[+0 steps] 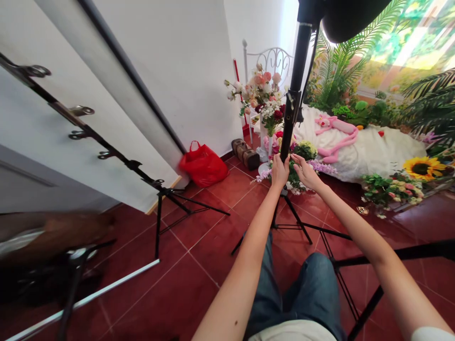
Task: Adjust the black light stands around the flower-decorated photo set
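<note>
A black light stand pole [295, 80] rises from tripod legs [302, 227] on the red tiled floor, with a black lamp head [351, 16] at the top. My left hand [279, 174] is wrapped around the pole low down. My right hand [306, 173] is just right of the pole, fingers spread, touching or nearly touching it. My knees in blue jeans [305, 284] are below.
A second tripod stand [167, 199] holds a tilted white backdrop roll [106, 94] on the left. A red bag [203, 165] lies by the wall. Flower vases [265, 104], a pink plush toy [336, 132] on white cloth and a sunflower [423, 166] stand behind. Another stand leg [408, 253] crosses at right.
</note>
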{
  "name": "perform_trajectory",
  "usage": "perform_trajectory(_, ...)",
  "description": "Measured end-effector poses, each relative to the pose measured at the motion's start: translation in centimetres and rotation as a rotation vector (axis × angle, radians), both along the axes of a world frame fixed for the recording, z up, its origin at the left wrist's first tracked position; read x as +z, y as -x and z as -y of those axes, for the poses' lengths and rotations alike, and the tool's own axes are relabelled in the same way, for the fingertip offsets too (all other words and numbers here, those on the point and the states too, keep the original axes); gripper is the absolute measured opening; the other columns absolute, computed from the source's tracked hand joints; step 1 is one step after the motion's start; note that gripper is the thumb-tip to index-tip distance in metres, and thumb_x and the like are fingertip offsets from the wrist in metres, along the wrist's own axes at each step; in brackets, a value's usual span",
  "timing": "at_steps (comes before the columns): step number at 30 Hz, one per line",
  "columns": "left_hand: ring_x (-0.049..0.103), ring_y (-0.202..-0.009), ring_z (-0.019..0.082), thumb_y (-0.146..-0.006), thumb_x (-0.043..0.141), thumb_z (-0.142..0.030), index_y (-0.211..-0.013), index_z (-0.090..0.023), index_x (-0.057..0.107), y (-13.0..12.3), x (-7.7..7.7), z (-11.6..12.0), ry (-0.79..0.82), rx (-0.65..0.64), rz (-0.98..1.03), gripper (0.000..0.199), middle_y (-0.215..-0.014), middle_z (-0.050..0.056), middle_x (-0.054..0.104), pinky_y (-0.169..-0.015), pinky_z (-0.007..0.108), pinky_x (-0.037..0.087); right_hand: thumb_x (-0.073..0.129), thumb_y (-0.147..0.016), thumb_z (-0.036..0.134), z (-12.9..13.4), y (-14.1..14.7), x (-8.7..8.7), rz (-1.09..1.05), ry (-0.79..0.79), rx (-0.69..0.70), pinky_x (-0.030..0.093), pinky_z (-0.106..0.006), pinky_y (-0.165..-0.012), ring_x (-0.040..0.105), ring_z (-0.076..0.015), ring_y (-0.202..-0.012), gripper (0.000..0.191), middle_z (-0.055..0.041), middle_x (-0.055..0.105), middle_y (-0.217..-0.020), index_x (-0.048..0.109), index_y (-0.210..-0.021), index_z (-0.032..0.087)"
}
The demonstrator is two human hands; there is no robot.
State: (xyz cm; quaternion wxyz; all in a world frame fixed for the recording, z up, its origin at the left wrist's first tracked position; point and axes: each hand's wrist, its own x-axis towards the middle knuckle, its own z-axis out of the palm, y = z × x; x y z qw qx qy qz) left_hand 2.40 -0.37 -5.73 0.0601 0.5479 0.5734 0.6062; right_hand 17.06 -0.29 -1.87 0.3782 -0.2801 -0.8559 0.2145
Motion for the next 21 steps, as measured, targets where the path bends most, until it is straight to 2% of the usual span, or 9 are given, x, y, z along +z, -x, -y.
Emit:
perform_trajectory(7,0.064,-0.109,0.025,-0.096,0.027,-0.068,-0.113,-0.017,0.051,-0.1,-0.3,-0.2,-0.014,0.022,0.004,0.059,-0.111,0.016,0.063,-0.096,0.040,0.050,0.027,-0.103,0.056,-1.8,2.0,-0.4,0.019,-0.051,-0.064,0.038,-0.048,-0.119,0.051,-0.0253,-0.139,0.058,-0.0183,0.055,-0.146,0.047,-0.141,0.017)
perform_trajectory(10,0.063,-0.111,0.024,-0.095,0.027,-0.070,-0.114,-0.018,0.051,-0.1,-0.3,-0.3,-0.020,0.010,0.017,0.060,-0.112,0.015,0.062,-0.098,0.039,0.049,0.030,-0.102,0.057,-2.2,2.3,-0.4,-0.015,-0.009,-0.084,0.041,-0.048,-0.117,0.054,-0.0261,-0.135,0.055,-0.0184,0.059,-0.141,0.053,-0.132,0.017)
perform_trajectory(12,0.063,-0.112,0.024,-0.094,0.026,-0.071,-0.114,-0.018,0.051,-0.1,-0.2,-0.3,-0.024,0.013,0.026,0.063,-0.112,0.015,0.062,-0.099,0.039,0.048,0.038,-0.101,0.056,-2.3,2.5,-0.1,-0.083,0.054,-0.107,0.041,-0.046,-0.116,0.057,-0.0264,-0.132,0.047,-0.0169,0.062,-0.137,0.058,-0.124,0.019)
perform_trajectory(14,0.062,-0.113,0.024,-0.093,0.025,-0.073,-0.115,-0.017,0.051,-0.1,-0.2,-0.3,-0.028,0.018,0.031,0.065,-0.112,0.016,0.061,-0.100,0.039,0.048,0.050,-0.098,0.051,-2.4,2.6,0.3,-0.181,0.166,-0.116,0.041,-0.043,-0.115,0.060,-0.0253,-0.127,0.035,-0.0136,0.067,-0.130,0.062,-0.114,0.022)
perform_trajectory(17,0.062,-0.114,0.025,-0.093,0.025,-0.073,-0.116,-0.017,0.050,-0.1,0.0,-0.1,-0.020,0.014,0.027,0.066,-0.114,0.017,0.061,-0.100,0.040,0.048,0.059,-0.095,0.038,-2.8,2.5,0.7,-0.355,0.440,-0.086,0.044,-0.039,-0.110,0.064,-0.0201,-0.119,0.019,-0.0071,0.073,-0.116,0.064,-0.106,0.023)
perform_trajectory(19,0.063,-0.114,0.025,-0.093,0.024,-0.073,-0.115,-0.017,0.050,0.0,0.1,0.0,-0.014,0.010,0.023,0.066,-0.114,0.017,0.061,-0.099,0.040,0.049,0.058,-0.095,0.032,-3.1,2.4,0.5,-0.496,0.648,-0.136,0.051,-0.034,-0.099,0.069,-0.0153,-0.104,0.014,-0.0040,0.074,-0.103,0.064,-0.102,0.022)
perform_trajectory(21,0.063,-0.113,0.025,-0.093,0.024,-0.073,-0.114,-0.017,0.050,0.0,0.2,0.1,-0.015,0.011,0.019,0.065,-0.112,0.016,0.062,-0.099,0.040,0.049,0.061,-0.093,0.029,-3.1,2.5,-0.1,-0.606,0.821,-0.255,0.055,-0.027,-0.082,0.068,-0.0119,-0.080,0.009,-0.0009,0.071,-0.085,0.062,-0.096,0.020)
